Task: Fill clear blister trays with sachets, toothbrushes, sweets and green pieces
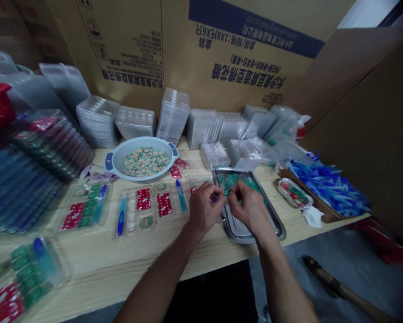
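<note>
Grip of the left hand [204,208] and grip of the right hand [249,207] are closed into pinches that meet above the left edge of the tray below, apparently on a small piece [216,197], with a fleck of blue between the fingertips [221,198]; the piece is too small and too hidden to identify. Far beyond the grip stands a printed cardboard carton [221,54], and beneath the grip runs a pale wood-grain bench [97,255]. Beyond the grip, stacks of clear plastic blister trays [173,116] line the bench's back. Directly under the grip lies a stainless steel tray [275,224] holding a heap of green pieces [235,183]. Up and left of the grip sits a pale blue two-handled basin [112,161] of small wrapped packets. Left of the grip, open blister trays hold red packets [164,204] and a blue-handled tool [121,217]. A loosened pinch could drop the small piece among the green pieces or onto the bench, while a careless swing of the left wrist could nudge those open trays and spill their loose contents.
</note>
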The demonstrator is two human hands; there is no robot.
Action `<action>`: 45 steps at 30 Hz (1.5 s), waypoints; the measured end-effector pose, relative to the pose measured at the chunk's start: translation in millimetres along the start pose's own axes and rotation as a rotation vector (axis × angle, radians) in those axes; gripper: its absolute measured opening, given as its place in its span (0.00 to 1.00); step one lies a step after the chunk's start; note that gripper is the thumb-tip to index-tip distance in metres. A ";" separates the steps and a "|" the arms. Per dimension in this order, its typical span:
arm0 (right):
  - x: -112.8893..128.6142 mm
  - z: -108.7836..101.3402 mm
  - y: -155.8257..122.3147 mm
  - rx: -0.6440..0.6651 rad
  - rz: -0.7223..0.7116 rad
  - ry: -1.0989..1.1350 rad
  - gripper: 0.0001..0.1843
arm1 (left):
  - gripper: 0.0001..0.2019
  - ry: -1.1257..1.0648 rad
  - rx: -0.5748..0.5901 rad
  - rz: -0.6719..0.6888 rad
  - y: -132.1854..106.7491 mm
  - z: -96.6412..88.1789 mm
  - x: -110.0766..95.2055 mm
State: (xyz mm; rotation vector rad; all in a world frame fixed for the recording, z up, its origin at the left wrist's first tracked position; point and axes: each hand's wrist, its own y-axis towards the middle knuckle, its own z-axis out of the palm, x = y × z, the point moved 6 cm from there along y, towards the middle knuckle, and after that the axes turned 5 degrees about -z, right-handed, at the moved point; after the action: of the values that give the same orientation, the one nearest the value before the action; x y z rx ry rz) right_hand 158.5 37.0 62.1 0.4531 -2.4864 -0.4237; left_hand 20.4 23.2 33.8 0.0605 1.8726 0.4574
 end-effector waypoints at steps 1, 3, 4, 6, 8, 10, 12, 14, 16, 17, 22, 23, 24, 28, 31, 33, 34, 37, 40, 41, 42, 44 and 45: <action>-2.2 -0.8 0.0 -0.012 0.032 0.059 0.04 | 0.06 -0.036 -0.026 -0.027 0.0 -1.0 1.6; -6.3 -0.3 -0.3 -0.019 0.079 0.167 0.05 | 0.05 -0.115 -0.076 -0.092 0.2 -2.6 6.8; -8.4 0.7 -0.8 -0.020 0.095 0.212 0.06 | 0.04 -0.157 -0.094 -0.129 0.5 -3.0 10.2; -12.7 3.5 -2.5 -0.021 0.114 0.288 0.06 | 0.03 -0.230 -0.099 -0.200 1.4 -2.3 17.7; -16.2 7.7 -5.2 0.007 0.119 0.386 0.06 | 0.04 -0.278 -0.089 -0.245 3.0 -1.7 23.5; -18.4 10.7 -8.3 0.044 0.135 0.526 0.09 | 0.04 -0.297 -0.091 -0.244 4.7 -3.2 25.6; -19.6 10.3 -10.5 0.049 0.164 0.650 0.15 | 0.04 -0.301 -0.103 -0.197 6.0 -5.9 23.0; -20.2 7.8 -11.0 0.025 0.190 0.700 0.17 | 0.04 -0.289 -0.097 -0.110 6.2 -7.2 16.0; -19.5 7.4 -10.3 0.014 0.190 0.692 0.18 | 0.05 -0.263 -0.087 -0.026 5.1 -7.3 8.6; -18.9 8.4 -9.9 0.016 0.182 0.683 0.17 | 0.05 -0.249 -0.086 -0.002 4.4 -7.2 6.3; -14.8 10.8 -10.9 -0.047 0.103 0.631 0.12 | 0.05 -0.272 -0.097 -0.052 3.6 -5.6 10.7; -12.5 10.2 -11.4 -0.047 0.080 0.613 0.11 | 0.05 -0.293 -0.086 -0.076 4.1 -4.4 12.9; -9.7 9.5 -11.7 -0.032 0.057 0.586 0.11 | 0.04 -0.313 -0.070 -0.102 4.5 -2.9 15.1; -1.4 6.6 -10.8 0.033 0.016 0.466 0.12 | 0.03 -0.356 -0.019 -0.169 5.0 1.6 20.2; -1.8 8.8 -9.2 0.041 0.018 0.456 0.10 | 0.03 -0.334 -0.027 -0.139 5.2 0.3 18.3; -4.1 12.4 -8.7 0.039 0.010 0.474 0.09 | 0.03 -0.310 -0.027 -0.106 5.6 -1.0 15.5; -5.9 13.6 -8.6 0.032 0.008 0.482 0.08 | 0.03 -0.300 -0.019 -0.092 5.9 -1.2 13.9; -11.5 11.8 -8.0 0.002 0.010 0.478 0.08 | 0.05 -0.276 0.025 -0.076 6.1 0.0 10.2; -14.4 0.2 -4.9 -0.050 0.024 0.368 0.08 | 0.09 -0.280 0.046 -0.100 4.5 1.4 9.6; -14.7 -4.8 -3.3 -0.072 0.032 0.311 0.08 | 0.10 -0.286 0.042 -0.111 3.7 1.5 9.9; -14.6 -9.4 -1.5 -0.092 0.041 0.253 0.09 | 0.11 -0.292 0.033 -0.117 2.7 1.5 10.1; -13.4 -15.6 2.2 -0.118 0.051 0.157 0.10 | 0.13 -0.289 0.015 -0.110 0.7 1.4 9.6; -12.6 -17.1 3.9 -0.124 0.053 0.123 0.10 | 0.14 -0.279 0.008 -0.095 -0.3 1.4 8.6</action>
State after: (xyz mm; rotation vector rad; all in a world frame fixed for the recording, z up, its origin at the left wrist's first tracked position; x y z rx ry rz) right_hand 177.5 42.2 71.1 0.3510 -2.3327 -0.5103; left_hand 18.8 25.5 25.5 0.0389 1.5958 0.3563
